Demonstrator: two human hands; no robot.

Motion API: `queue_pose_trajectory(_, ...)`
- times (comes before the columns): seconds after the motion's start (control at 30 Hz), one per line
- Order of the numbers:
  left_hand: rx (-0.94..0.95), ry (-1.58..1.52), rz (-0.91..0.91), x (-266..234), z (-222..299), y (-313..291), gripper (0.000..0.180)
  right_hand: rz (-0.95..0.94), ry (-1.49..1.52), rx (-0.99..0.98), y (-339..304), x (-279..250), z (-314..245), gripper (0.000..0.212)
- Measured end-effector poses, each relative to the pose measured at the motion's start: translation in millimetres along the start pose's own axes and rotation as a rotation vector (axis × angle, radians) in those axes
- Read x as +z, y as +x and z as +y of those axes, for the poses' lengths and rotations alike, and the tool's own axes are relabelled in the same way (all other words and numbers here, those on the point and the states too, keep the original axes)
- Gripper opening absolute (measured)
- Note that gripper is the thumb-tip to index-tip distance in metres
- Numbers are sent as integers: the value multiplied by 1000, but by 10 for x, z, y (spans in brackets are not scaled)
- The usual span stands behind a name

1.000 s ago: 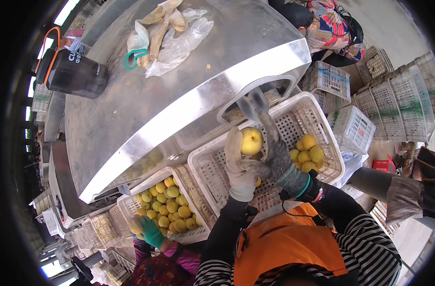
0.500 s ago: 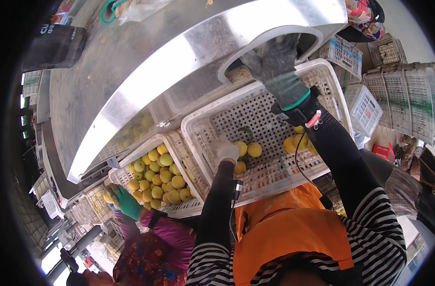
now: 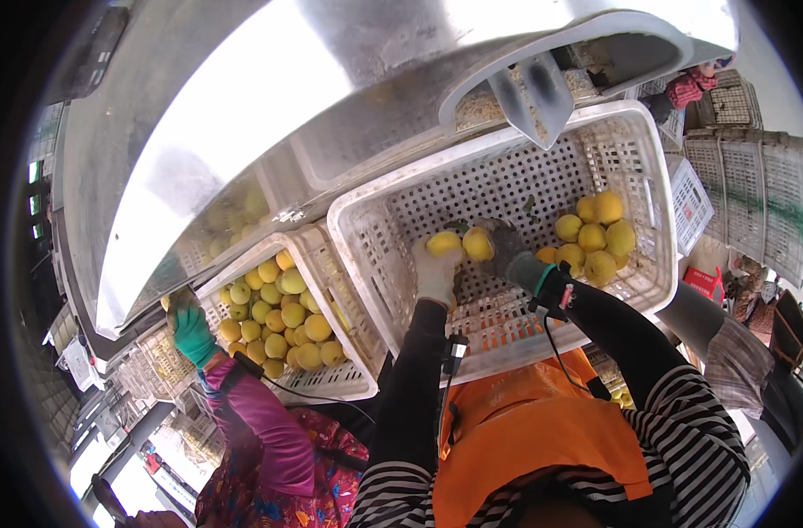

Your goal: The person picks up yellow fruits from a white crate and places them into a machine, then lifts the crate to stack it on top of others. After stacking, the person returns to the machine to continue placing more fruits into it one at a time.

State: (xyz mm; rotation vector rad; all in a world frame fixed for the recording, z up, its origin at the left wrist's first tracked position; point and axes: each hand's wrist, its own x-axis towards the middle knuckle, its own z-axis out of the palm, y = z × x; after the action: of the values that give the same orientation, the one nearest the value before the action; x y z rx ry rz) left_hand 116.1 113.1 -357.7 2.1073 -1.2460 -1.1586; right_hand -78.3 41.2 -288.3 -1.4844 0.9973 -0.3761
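Note:
A white perforated crate stands before me under the metal table's curved rim. Inside it, my left hand, in a white glove, has its fingers around a round yellow fruit. Close beside it, my right hand, in a dark grey glove with a green cuff, is closed on another round yellow fruit. The two fruits almost touch. A cluster of several yellow fruits lies at the crate's right end. Bits of green leaf are on the crate's bottom.
Above the crate, the metal table has an opening with a pointed metal chute. A second crate, full of yellow fruit, stands to the left. A co-worker's green-gloved hand is beyond it. Stacked crates stand at the right.
My right hand has come down from the table's opening into the crate and taken a fruit. My left hand has picked up one too. More fruits lie at the right end.

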Motion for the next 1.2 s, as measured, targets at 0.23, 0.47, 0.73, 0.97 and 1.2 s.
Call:
queue_pose_trajectory(0.23,163,-1108,-206,-1082,2858,-871,65,429,-195,-396,-759,-1112,-1950,48)
queue_pose_trajectory(0.47,203,-1291,-343,-1253,3428,-983,66,657,-374,-615,-985,-1055,-2450,83)
queue_pose_trajectory(0.73,222,-1309,-410,-1238,3242,-672,70,995,-570,-413,14,-1634,-2170,84)
queue_pose_trajectory(0.97,294,-1296,-370,-1136,3123,-462,75,861,-857,-347,183,-1850,-2402,112)
queue_pose_trajectory(1.2,618,-654,-20,-1054,3593,-1003,52,650,-36,-254,-672,-1119,-2374,108)
